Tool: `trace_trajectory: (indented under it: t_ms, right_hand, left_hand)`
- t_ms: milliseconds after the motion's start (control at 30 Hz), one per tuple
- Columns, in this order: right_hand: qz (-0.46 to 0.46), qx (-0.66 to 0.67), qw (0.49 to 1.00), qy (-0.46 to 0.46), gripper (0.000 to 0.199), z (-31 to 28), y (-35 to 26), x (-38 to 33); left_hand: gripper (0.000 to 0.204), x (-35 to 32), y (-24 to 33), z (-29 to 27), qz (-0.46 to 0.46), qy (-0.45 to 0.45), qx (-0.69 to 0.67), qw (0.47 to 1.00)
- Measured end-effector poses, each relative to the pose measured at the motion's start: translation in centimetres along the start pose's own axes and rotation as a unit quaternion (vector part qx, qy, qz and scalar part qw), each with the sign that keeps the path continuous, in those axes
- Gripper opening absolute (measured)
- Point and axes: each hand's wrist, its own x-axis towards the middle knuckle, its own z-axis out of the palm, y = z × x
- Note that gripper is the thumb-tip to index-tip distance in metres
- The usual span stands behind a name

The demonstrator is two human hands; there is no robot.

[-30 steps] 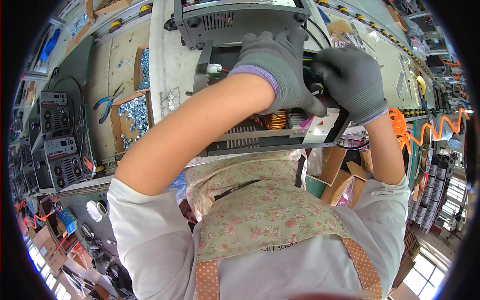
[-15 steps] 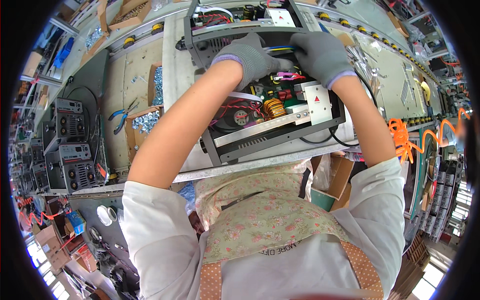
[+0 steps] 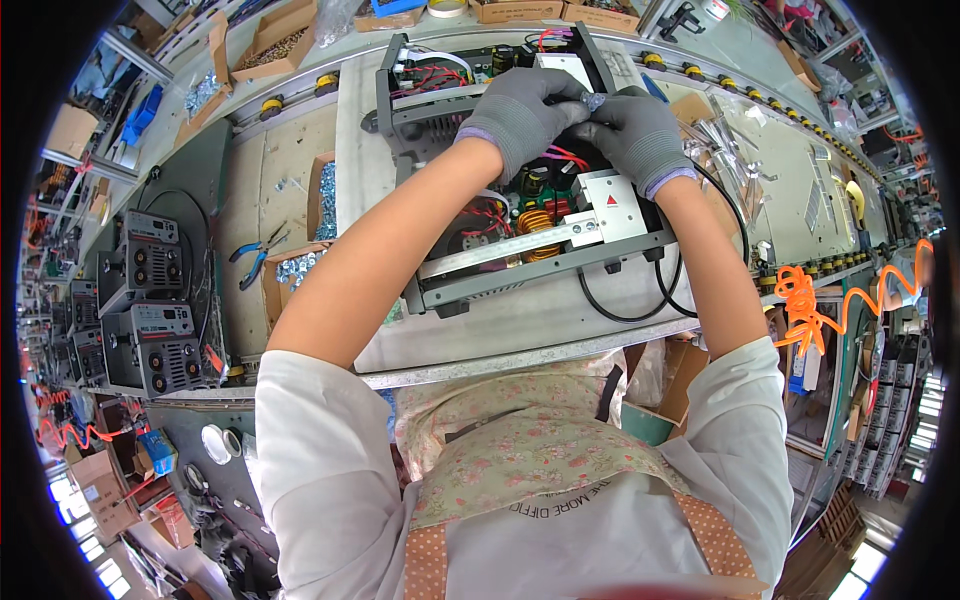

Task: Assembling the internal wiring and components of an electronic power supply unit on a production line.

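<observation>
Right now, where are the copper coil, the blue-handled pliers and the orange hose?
Copper coil (image 3: 535,220), head view: upper windings.
Blue-handled pliers (image 3: 257,265), head view: lower handle.
Orange hose (image 3: 796,287), head view: bunched loops.

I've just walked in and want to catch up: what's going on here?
A person in grey gloves is working at an open black-framed electrical unit on the bench. The left hand and right hand meet over its far side, fingertips around a small greyish piece, too small to identify. The unit's copper coil and wiring are exposed. Another open unit stands just behind it, and blue-handled pliers lie off to the left.
</observation>
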Motion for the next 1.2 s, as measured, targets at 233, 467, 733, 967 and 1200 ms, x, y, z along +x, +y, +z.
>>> trace_trajectory:
  t_ms: [233, 467, 733, 967, 1200]
  right_hand:
    - [0.003, 0.167, 0.981, 0.095, 0.021, 0.6, 2.1, -2.0]
    - [-0.061, 0.166, 0.984, 0.022, 0.031, -0.5, 2.3, -4.5]
    - [0.055, 0.239, 0.964, 0.105, 0.025, 0.4, 2.6, -4.4]
    - [0.139, 0.226, 0.957, 0.114, 0.025, 0.8, 2.7, -5.2]
    - [0.138, 0.233, 0.955, 0.12, 0.023, 0.8, 2.3, -5.4]
  left_hand:
    - [0.035, 0.6, -0.3, 1.6, -0.143, -0.017, -0.308, 0.94]
    - [0.032, 1.6, 0.1, 1.6, -0.02, -0.075, 0.07, 0.994]
    - [0.029, 0.2, 0.8, 2.5, -0.063, -0.08, 0.157, 0.982]
    - [0.027, 0.6, 0.6, 4.1, -0.044, -0.096, 0.212, 0.972]
    - [0.027, 1.0, 0.4, 4.4, -0.009, -0.106, 0.223, 0.969]
